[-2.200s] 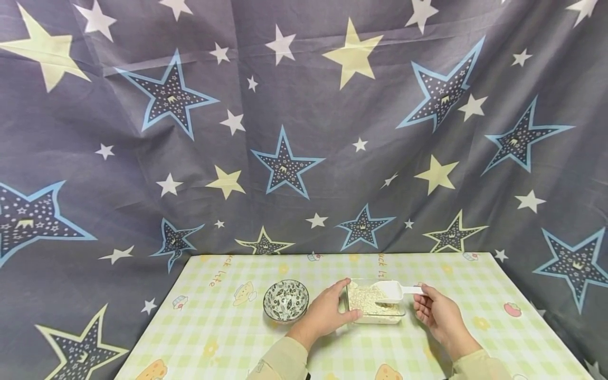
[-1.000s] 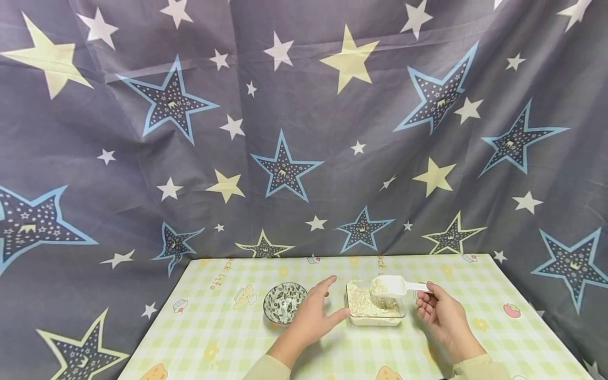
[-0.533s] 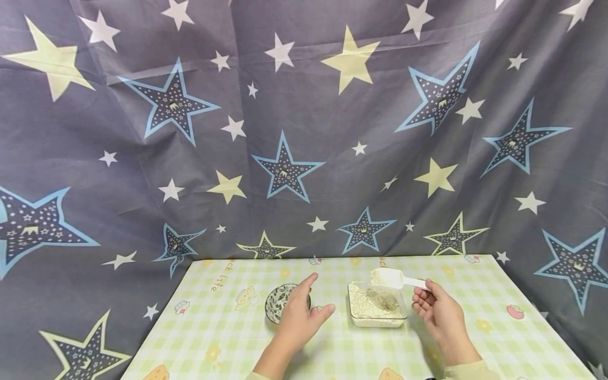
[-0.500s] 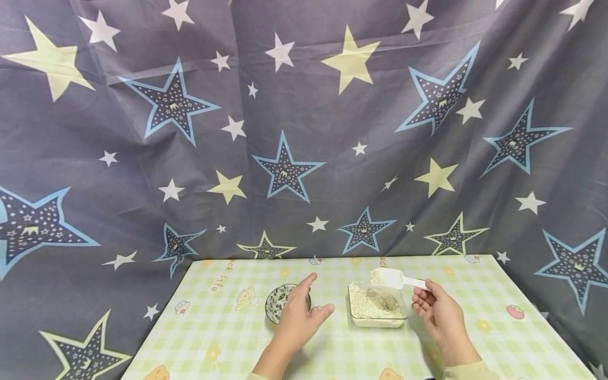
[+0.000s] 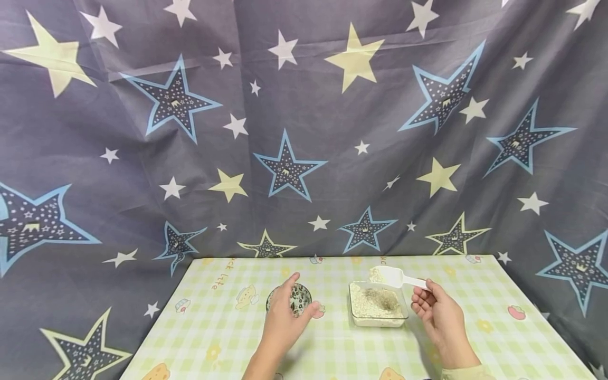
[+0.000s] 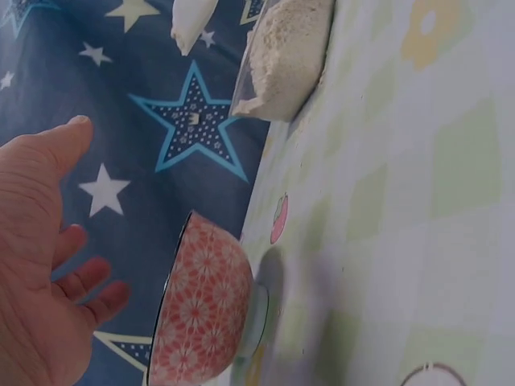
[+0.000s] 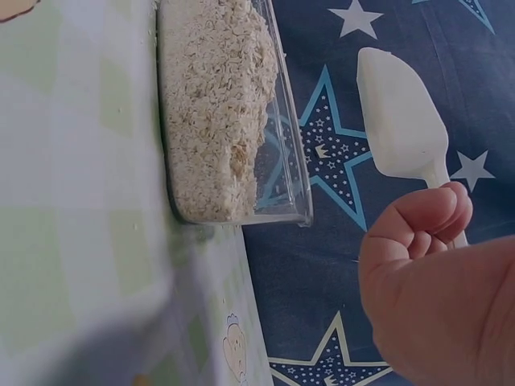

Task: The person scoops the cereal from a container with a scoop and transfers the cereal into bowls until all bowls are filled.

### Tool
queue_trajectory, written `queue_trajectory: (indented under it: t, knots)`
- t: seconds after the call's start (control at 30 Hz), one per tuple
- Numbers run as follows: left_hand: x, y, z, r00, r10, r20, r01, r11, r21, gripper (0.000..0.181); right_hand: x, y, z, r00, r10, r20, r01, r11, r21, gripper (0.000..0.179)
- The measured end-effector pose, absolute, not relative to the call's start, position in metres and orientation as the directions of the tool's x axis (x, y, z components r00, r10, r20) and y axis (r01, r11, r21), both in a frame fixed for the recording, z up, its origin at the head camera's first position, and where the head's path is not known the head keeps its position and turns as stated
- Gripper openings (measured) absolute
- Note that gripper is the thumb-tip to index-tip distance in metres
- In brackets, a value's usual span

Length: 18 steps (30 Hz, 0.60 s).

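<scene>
My right hand pinches the handle of a white scoop, which carries oats above the glass container. That clear rectangular container is filled with rolled oats, with a hollow dug in them. Over the small bowl hovers my left hand, its thumb and fingers spread and holding nothing. In the left wrist view the bowl's outside shows a red and white flower pattern, and the left hand is apart from its rim. The left hand hides part of the bowl in the head view.
A green checked cloth covers the table. Behind it hangs a dark curtain printed with stars. The bowl stands left of the container, with a stretch of cloth between them.
My left hand has let go of the glass container and moved left to the bowl. My right hand has lifted the scoop out of the oats, now loaded.
</scene>
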<state>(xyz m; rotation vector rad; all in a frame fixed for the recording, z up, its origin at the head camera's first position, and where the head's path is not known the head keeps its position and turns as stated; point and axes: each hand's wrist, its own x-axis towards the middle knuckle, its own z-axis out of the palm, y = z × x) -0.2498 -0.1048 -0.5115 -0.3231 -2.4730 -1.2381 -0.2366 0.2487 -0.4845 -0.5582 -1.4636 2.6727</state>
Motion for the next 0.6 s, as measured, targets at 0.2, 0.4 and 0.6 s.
queue_trajectory:
  t: [0.2, 0.4, 0.6]
  knots:
    - [-0.247, -0.116, -0.514, -0.903, 0.008, 0.429, 0.347, 0.603, 0.719, 0.082, -0.236, 0.246, -0.484, -0.94, 0.197, -0.279, 0.13, -0.548, -0.826, 0.016]
    - [-0.25, -0.13, -0.518, -0.922, -0.009, 0.387, 0.295, 0.631, 0.717, 0.09, -0.236, 0.242, -0.482, -0.947, 0.17, -0.273, 0.137, -0.555, -0.821, 0.016]
    - [-0.252, -0.144, -0.526, -0.934, -0.017, 0.358, 0.258, 0.66, 0.706, 0.097, -0.237, 0.236, -0.48, -0.954, 0.154, -0.256, 0.122, -0.579, -0.806, 0.014]
